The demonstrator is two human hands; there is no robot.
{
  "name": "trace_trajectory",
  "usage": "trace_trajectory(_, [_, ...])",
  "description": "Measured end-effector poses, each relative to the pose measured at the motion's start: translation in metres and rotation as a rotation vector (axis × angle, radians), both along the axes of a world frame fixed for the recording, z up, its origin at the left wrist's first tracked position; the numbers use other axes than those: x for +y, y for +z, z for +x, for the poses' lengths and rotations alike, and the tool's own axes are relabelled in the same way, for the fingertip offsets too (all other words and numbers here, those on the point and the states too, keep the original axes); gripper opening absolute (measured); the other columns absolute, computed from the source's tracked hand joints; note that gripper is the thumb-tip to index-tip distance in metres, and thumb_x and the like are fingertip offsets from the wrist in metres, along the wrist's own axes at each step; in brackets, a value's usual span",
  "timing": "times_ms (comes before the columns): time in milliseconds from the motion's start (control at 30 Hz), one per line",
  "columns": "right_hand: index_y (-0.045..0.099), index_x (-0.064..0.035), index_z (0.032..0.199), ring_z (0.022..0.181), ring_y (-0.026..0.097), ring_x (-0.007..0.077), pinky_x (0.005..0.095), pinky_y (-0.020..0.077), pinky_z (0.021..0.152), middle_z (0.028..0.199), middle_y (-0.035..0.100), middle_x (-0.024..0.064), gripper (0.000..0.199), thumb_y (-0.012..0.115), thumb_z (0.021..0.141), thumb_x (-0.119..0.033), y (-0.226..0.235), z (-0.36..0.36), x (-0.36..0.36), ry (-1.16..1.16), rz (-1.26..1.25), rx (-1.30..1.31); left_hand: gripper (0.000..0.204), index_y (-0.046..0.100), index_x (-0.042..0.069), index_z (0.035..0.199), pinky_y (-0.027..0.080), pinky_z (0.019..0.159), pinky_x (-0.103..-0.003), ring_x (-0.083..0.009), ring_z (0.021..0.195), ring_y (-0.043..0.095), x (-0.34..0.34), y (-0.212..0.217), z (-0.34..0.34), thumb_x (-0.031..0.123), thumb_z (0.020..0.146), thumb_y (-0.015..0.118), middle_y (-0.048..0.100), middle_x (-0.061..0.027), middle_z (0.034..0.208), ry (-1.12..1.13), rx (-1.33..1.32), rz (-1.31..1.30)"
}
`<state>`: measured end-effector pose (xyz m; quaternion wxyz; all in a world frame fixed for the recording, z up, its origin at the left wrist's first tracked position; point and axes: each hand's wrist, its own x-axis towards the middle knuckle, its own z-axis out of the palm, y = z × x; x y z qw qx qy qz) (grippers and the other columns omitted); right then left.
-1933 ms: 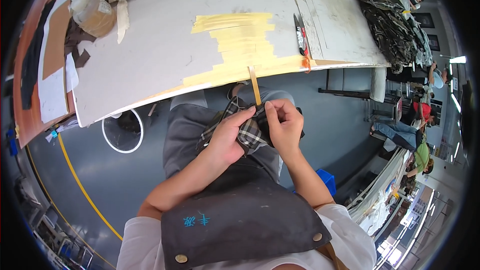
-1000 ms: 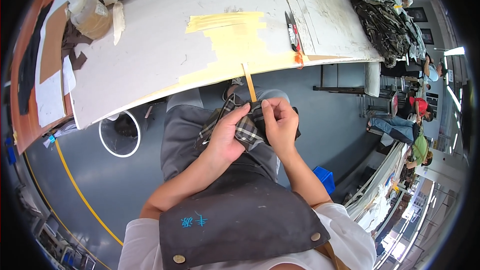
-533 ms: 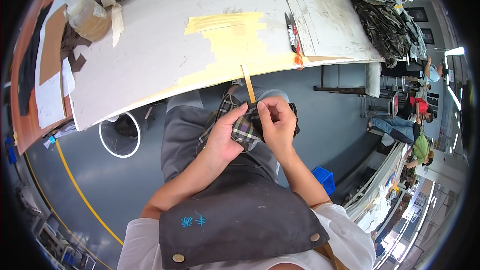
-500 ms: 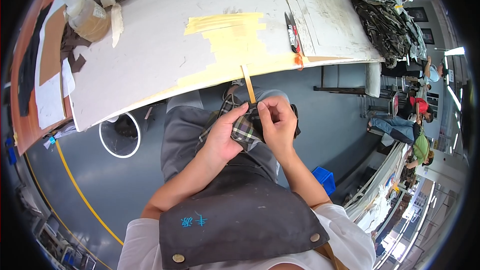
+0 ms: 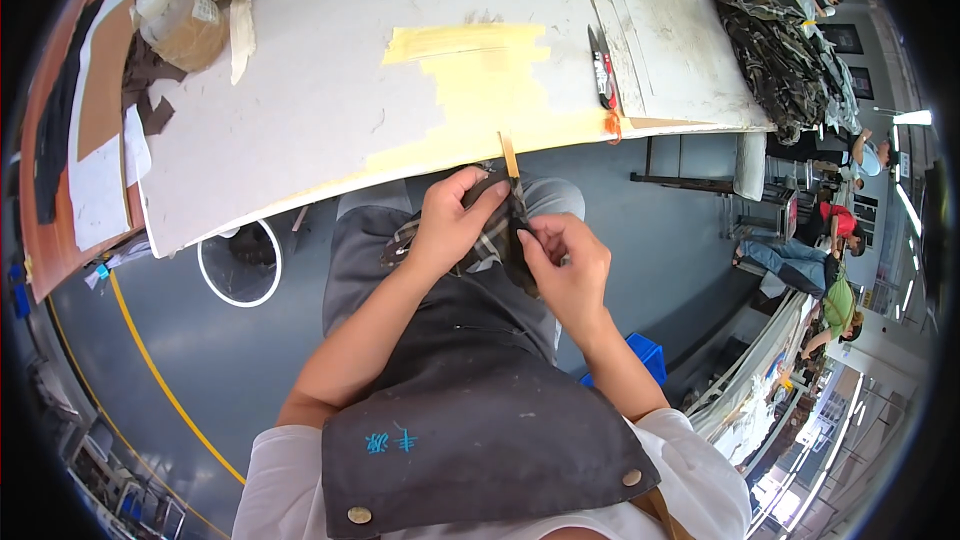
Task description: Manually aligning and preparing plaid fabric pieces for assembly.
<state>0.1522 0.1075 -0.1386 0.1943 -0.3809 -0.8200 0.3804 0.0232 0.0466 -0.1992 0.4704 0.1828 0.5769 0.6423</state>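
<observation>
Just below the near table [image 5: 330, 130] edge, over the lap: one small plaid fabric piece [image 5: 490, 240], dark with pale checks, gripped between two hands. Left hand [image 5: 450, 225] curled shut around the fabric's left side, thumb on top, fingers wrapped under. Right hand [image 5: 565, 265] closed in a pinch on the fabric's right edge, thumb and forefinger tips pressed together on the cloth. One thin tan stick [image 5: 511, 157] standing up from the fabric between the hands, its tip reaching the table edge; which hand holds it, cannot tell. One dark apron [image 5: 470, 440] covering lap and chest, with two metal snaps at its near corners.

On the table: one patch of yellow tape [image 5: 480, 70] right of centre, one dark pen-like tool [image 5: 603, 68] with an orange tag just right of the tape, one tape roll [image 5: 180, 25] at far left, one stack of plaid cloth [image 5: 780, 30] at far right. On the floor left of the legs: one white ring [image 5: 240, 265], one yellow line [image 5: 160, 380].
</observation>
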Motion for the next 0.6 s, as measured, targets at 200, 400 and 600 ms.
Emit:
trace_trajectory(200, [0.057, -0.0018, 0.088, 0.048, 0.047, 0.0052, 0.0197, 0.0377, 0.042, 0.061, 0.050, 0.0007, 0.018, 0.067, 0.074, 0.002, 0.000, -0.008, -0.010, 0.100, -0.051, 0.068, 0.012, 0.057, -0.005, 0.077, 0.040, 0.048, -0.032, -0.0280, 0.049, 0.052, 0.013, -0.009, 0.008, 0.007, 0.077, 0.061, 0.056, -0.0191, 0.063, 0.221, 0.422, -0.087])
trace_trajectory(400, [0.053, 0.0004, 0.098, 0.058, 0.046, -0.0002, 0.0153, 0.0380, 0.052, 0.069, 0.054, -0.0029, 0.017, 0.061, 0.084, -0.005, -0.007, -0.012, 0.009, -0.071, -0.417, 0.210, 0.016, 0.061, -0.002, 0.086, 0.046, 0.059, -0.034, -0.0304, 0.059, 0.057, -0.013, 0.015, 0.002, 0.006, 0.074, 0.067, 0.061, -0.0131, 0.073, 0.388, 0.966, 0.068])
trace_trajectory(600, [0.056, 0.0007, 0.094, 0.059, 0.048, 0.0008, 0.0151, 0.0384, 0.051, 0.072, 0.055, -0.0014, 0.015, 0.063, 0.082, -0.003, -0.017, -0.018, 0.024, 0.002, -0.539, 0.247, 0.012, 0.061, -0.002, 0.092, 0.043, 0.058, -0.019, -0.0069, 0.067, 0.055, -0.017, 0.038, 0.005, 0.008, 0.086, 0.059, 0.061, -0.0035, 0.077, 0.086, -0.043, -0.052])
